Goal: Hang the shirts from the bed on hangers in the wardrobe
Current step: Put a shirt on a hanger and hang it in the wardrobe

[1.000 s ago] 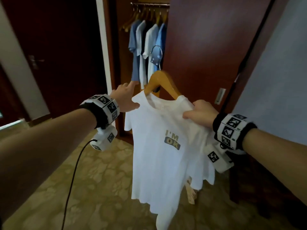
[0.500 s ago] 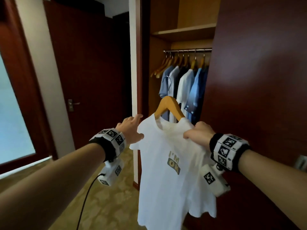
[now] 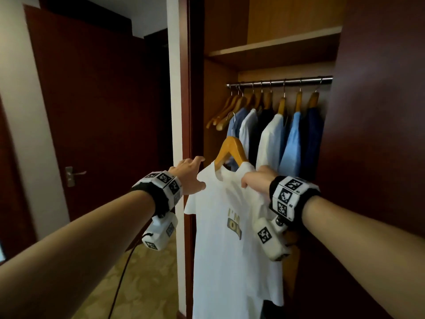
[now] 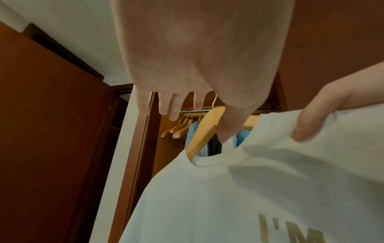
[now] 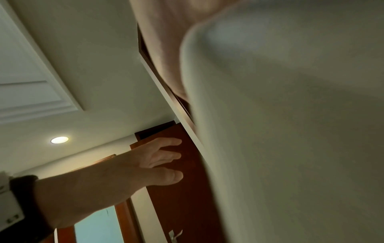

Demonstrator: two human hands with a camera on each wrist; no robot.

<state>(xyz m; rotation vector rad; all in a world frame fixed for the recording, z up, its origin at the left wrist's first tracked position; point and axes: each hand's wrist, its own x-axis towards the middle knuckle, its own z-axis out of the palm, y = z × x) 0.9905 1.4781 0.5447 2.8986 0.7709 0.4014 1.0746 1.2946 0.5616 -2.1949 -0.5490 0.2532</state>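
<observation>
A white T-shirt (image 3: 225, 238) printed "I'M OK" hangs on a wooden hanger (image 3: 231, 149) in front of the open wardrobe. My right hand (image 3: 257, 180) grips the shirt's right shoulder, its thumb pinching the cloth (image 4: 311, 125). My left hand (image 3: 188, 173) is open beside the shirt's other shoulder, its fingers (image 4: 172, 105) straight and spread and holding nothing. The hanger's metal hook stands up below the wardrobe's rail (image 3: 280, 81). The right wrist view is mostly filled by the shirt (image 5: 290, 131), with the left hand (image 5: 158, 164) open beyond it.
Several shirts (image 3: 271, 139) in white and blue hang along the rail, with bare wooden hangers (image 3: 226, 111) at its left end. A shelf (image 3: 276, 44) sits above. The dark wardrobe door (image 3: 379, 111) stands at the right, and a room door (image 3: 99, 111) at the left.
I have come closer to the wardrobe, carrying the shirt higher and nearer the rail. My left hand has come off the shirt's shoulder and its fingers have spread.
</observation>
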